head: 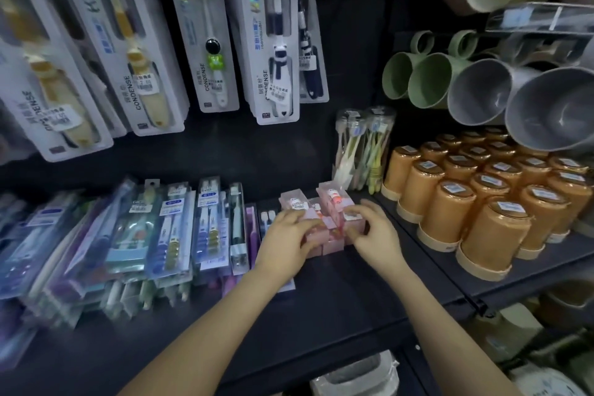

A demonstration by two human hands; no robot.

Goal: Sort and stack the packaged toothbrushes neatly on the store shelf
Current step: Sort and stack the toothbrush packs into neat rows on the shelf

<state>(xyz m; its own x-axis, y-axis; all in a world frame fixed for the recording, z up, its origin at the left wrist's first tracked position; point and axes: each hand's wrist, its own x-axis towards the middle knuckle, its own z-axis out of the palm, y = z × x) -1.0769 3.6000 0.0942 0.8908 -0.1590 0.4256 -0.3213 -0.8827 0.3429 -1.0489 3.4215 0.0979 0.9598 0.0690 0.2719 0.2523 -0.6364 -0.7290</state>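
Both hands are working at the centre of the frame, on a small cluster of pink toothbrush boxes (332, 199) sitting on the black shelf (337, 292). The left hand (286, 236) is lying over the near-left boxes, its fingers (305, 219) curling down around the top one, so it appears to be gripping rather than merely resting. The right hand (377, 235) is coming in from the other side, its fingers bending inward and pinching the edge of a box at the right of the cluster. Two more boxes are standing just behind the hands, touching the ones being held. How many layers are lying under the palms is hidden.

Judging by this, the person is squaring the pink boxes into a tidy block. The step is looking only partly done, since the boxes are sitting at slightly different angles.

The risks are coming from crowding. The cluster is looking loose and light, so squeezing from both sides could pop a middle box upward or tip the rear pair backward. Just left of the left wrist, the blister-packed toothbrushes (173, 228) are leaning in overlapping stacks, and a nudge from the forearm could slide them toward the shelf's front edge. To the right, upturned orange cups (495, 228) are standing near. Above the cluster in the frame, clear tubes of toothbrushes (363, 148) are standing upright, easy to topple if a box is pushed too far back.
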